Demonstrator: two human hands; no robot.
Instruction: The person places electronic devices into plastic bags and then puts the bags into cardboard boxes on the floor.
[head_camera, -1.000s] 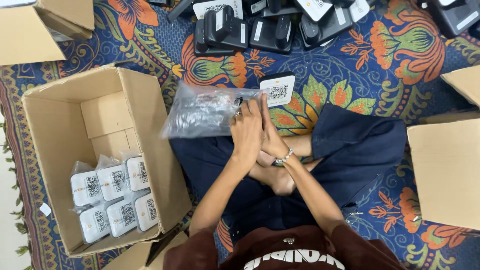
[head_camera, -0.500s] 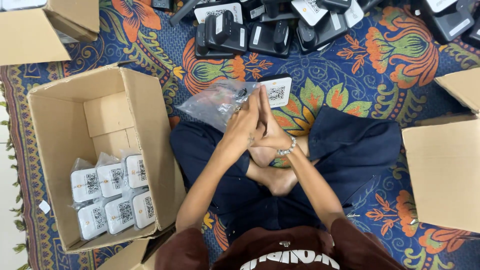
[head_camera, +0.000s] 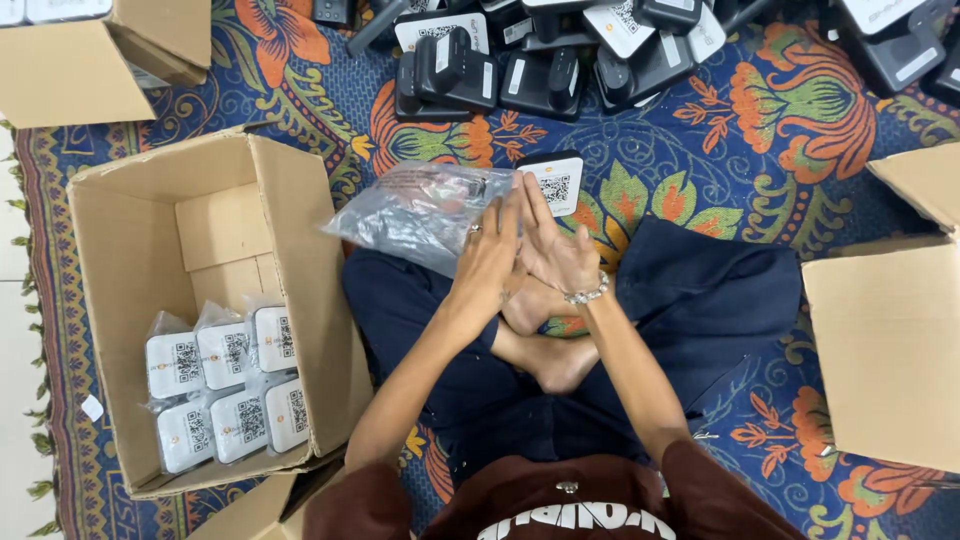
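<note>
1. Left hand pinches the clear plastic bag, held over the lap.
2. Right hand grips a small black device with a white label, right beside the bag's mouth.
3. Open cardboard box sits to the left with bagged units inside.

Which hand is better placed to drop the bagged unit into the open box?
Left, probably. The left hand lies against the clear bag on the open cardboard box side; the right hand is farther.

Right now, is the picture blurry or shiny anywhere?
In the head view, most things look sharp under even light, with only faint shadows. The clear plastic bag glints with pale glare. The left hand and right hand look slightly soft at the fingertips. The cardboard box bends a little near the edge.
</note>
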